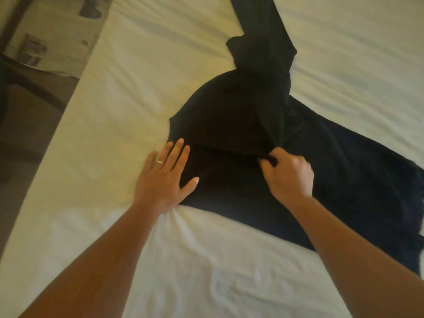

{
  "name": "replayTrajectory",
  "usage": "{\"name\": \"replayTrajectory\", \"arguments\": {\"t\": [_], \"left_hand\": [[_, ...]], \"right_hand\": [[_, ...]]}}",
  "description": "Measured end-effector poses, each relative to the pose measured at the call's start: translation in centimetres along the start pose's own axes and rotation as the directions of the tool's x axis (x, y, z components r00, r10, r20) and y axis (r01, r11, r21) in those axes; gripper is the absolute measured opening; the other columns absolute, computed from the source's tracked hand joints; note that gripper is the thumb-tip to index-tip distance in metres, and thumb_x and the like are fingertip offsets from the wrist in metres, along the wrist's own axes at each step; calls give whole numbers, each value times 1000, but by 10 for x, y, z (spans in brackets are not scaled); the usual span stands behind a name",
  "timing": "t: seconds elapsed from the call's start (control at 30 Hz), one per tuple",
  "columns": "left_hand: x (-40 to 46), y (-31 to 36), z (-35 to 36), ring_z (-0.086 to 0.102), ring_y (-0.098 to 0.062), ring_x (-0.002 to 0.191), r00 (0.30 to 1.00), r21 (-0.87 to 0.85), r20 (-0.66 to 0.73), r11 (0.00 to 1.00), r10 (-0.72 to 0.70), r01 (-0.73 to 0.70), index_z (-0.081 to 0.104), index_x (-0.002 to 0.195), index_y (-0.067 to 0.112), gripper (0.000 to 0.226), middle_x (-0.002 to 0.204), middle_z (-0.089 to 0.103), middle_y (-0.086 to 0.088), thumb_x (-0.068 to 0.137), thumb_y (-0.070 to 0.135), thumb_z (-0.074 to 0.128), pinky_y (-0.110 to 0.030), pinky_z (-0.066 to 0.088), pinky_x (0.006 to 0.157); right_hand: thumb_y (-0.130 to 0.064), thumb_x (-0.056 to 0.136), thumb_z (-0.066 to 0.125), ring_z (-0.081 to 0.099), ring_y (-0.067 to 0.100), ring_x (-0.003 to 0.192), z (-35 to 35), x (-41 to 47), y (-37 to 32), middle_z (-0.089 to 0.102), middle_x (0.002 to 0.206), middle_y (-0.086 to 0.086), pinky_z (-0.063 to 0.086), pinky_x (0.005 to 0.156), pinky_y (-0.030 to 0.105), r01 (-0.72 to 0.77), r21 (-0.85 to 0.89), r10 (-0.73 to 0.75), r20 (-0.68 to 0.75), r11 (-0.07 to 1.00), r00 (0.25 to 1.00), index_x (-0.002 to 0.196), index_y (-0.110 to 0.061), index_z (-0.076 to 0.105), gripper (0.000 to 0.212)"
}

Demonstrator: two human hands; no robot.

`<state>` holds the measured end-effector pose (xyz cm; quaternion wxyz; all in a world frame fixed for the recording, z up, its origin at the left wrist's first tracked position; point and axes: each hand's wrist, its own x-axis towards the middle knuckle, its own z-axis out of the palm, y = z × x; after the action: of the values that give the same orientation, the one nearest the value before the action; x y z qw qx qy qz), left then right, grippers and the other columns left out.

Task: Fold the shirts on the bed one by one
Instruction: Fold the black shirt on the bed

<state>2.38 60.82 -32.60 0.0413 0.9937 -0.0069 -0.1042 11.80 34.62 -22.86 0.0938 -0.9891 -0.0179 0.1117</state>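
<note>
A black shirt [229,115] lies spread across the white bed [137,88], one sleeve running up toward the top of the view. A flap of it is folded over the middle. My left hand [165,177], wearing a ring, presses flat with straight fingers on the shirt's left edge. My right hand [289,175] pinches a bunch of the black fabric at the edge of the folded flap. The shirt's lower part stretches out to the right, reaching the frame's edge.
The bed's left edge runs diagonally from bottom left to top middle. Beyond it lie a brown floor [27,125] and a light patterned cloth [52,35]. White sheet surrounds the shirt on every side.
</note>
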Motion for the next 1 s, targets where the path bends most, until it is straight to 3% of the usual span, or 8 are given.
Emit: {"name": "replayTrajectory", "arguments": {"t": [0.13, 0.27, 0.4, 0.5, 0.6, 0.73, 0.87, 1.0], "left_hand": [[-1, 8, -7, 20, -28, 154, 999, -20, -1, 999, -40, 40, 25, 160, 18, 81, 170, 14, -4, 94, 65, 32, -54, 25, 116], [-2, 34, -20, 28, -38, 148, 973, -137, -133, 976, -187, 169, 37, 153, 14, 82, 163, 28, -14, 83, 52, 55, -56, 33, 106], [11, 69, -27, 29, -36, 147, 975, -127, -223, 992, -9, -20, 37, 153, 18, 77, 162, 31, -12, 86, 47, 61, -54, 33, 105], [25, 86, -17, 25, -34, 151, 994, -153, -93, 986, 60, -73, 28, 156, 23, 77, 165, 25, -9, 90, 56, 51, -55, 33, 112], [28, 87, -1, 23, -32, 153, 997, -130, -50, 990, 53, -59, 28, 158, 25, 75, 167, 24, -8, 94, 60, 41, -54, 31, 114], [27, 85, 9, 20, -31, 154, 995, -122, -83, 990, 62, -72, 26, 159, 26, 74, 168, 21, -7, 95, 60, 39, -52, 26, 115], [28, 89, 3, 22, -33, 153, 997, -95, -50, 994, 55, -59, 27, 159, 24, 76, 167, 24, -9, 94, 61, 39, -54, 28, 113], [30, 99, -17, 29, -40, 149, 999, -20, 26, 999, 37, -37, 37, 154, 18, 77, 162, 34, -15, 90, 60, 42, -59, 33, 110]], "right_hand": [[-48, 102, 47, 64, 30, 91, 14, -43, -13, 66, 106, 8, 44, 67, 34, -55, -83, 86, 436, 995, 896, 140, -18, 48, 48], [-55, 94, 54, 52, 25, 74, -16, -9, -29, 60, 91, 4, 39, 64, 35, 41, -154, 60, 600, 987, 798, 94, -20, 57, 35], [-46, 94, 55, 50, 13, 58, -37, 46, -44, 54, 70, -3, 34, 52, 26, 56, 9, -56, 252, 998, 966, 81, -19, 59, 30], [-40, 96, 56, 61, 17, 85, -27, 89, -50, 61, 95, -1, 44, 63, 25, 153, 51, -152, -19, 987, 988, 101, -20, 62, 21], [-47, 94, 60, 51, 33, 122, -3, 121, -45, 47, 138, 12, 49, 89, 44, 141, -119, -129, 108, 983, 986, 140, -18, 45, 57], [-42, 98, 58, 54, 34, 116, 15, 130, -34, 48, 134, 13, 49, 84, 41, 160, -170, -144, 102, 972, 984, 134, -15, 51, 46], [-21, 97, 52, 62, 21, 81, -1, 133, -19, 60, 91, 2, 50, 65, 32, -21, 281, 28, -21, 959, 999, 96, -11, 64, 16], [-24, 99, 55, 56, 6, 67, -38, 110, 1, 60, 79, -4, 44, 53, 17, -194, 767, 405, -93, 611, 909, 91, -17, 61, 13]]}}
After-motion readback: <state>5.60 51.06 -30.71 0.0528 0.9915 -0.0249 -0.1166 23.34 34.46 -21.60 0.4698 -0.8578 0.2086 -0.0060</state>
